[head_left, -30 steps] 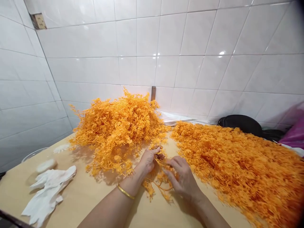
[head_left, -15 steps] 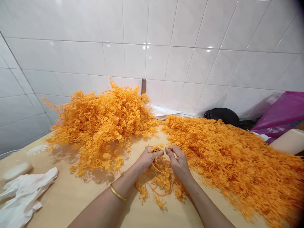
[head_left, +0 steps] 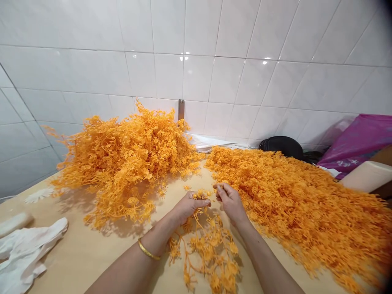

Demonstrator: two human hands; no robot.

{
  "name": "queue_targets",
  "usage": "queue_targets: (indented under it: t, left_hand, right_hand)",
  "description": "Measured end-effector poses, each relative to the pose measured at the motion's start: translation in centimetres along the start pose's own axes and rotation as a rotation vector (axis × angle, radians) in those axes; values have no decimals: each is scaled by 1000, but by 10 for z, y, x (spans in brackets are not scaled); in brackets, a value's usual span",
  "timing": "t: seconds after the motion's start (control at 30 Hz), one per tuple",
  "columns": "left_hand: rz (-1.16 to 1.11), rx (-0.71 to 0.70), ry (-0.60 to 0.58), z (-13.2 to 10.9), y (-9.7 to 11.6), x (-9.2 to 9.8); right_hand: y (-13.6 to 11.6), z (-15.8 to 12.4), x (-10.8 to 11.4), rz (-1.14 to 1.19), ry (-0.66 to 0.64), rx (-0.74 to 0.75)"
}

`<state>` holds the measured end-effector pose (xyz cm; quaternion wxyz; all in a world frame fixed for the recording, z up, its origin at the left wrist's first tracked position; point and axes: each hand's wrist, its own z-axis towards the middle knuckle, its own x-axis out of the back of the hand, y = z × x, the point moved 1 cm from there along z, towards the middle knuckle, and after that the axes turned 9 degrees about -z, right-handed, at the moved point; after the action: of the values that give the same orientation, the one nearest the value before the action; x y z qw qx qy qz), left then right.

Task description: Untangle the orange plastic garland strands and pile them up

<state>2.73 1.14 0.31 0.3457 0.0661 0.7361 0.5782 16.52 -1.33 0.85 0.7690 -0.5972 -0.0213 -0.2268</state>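
Observation:
My left hand (head_left: 190, 207) is closed around the top of an orange artificial flower sprig (head_left: 211, 241), thumb laid across its stems. The sprig's branches and small spiky blossoms hang below onto the table (head_left: 122, 261). Just right of it, my right hand (head_left: 230, 203) is pinched, its thumb and forefinger pressed together. Whatever sits between those fingertips is too small to make out. A small gap separates the two hands. Beyond my left hand, a single loose blossom (head_left: 187, 188) shows.
A tall heap of orange sprigs (head_left: 128, 151) stands at left; a flatter pile (head_left: 294, 196) spreads along the right. White gloves (head_left: 33, 249) lie at the left edge. At the back right are a black case (head_left: 281, 146) and a purple bag (head_left: 355, 141), before a tiled wall (head_left: 232, 77).
My right hand has drawn slightly away from my left, widening the gap. The sprig under my left hand now hangs lower and spreads further toward me. The view has shifted slightly right.

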Motion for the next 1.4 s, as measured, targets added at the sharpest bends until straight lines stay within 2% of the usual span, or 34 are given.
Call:
queue_targets:
  t: [0.13, 0.23, 0.37, 0.47, 0.57, 0.6, 0.67, 0.8, 0.9, 1.07, 1.23, 1.4]
  left_hand:
    - [-21, -17, -14, -1, 0, -2]
    - [-33, -43, -34, 0, 0, -2]
    - [-35, 6, -31, 1, 0, -1]
    - [-3, 51, -18, 1, 0, 1]
    - [49, 64, -9, 0, 1, 3]
    - [58, 66, -10, -1, 2, 3]
    - [57, 76, -9, -1, 3, 1]
    - [40, 99, 23, -2, 7, -3]
    - [32, 111, 8, -2, 8, -3]
    - [40, 88, -53, 0, 6, -2]
    - [91, 69, -81, 3, 2, 0]
    - [86, 62, -157, 4, 0, -1]
  right_hand:
    - [-5, -5, -6, 81, -199, 15]
    - [-1, -7, -9, 77, -239, 29]
    - [6, -9, -19, 116, -62, -46]
    - [6, -4, -19, 385, 91, -216]
    - [6, 4, -7, 654, 242, -367]
    - [5, 6, -3, 693, 236, -391]
    - [5, 6, 0, 688, 131, -401]
    - [5, 0, -5, 613, -95, -355]
    - [5, -3, -8, 598, -184, -349]
    - [0, -5, -6, 562, -222, -350]
    - [-7, -8, -10, 455, -300, -281]
    - [-1, -6, -13, 418, -196, -250]
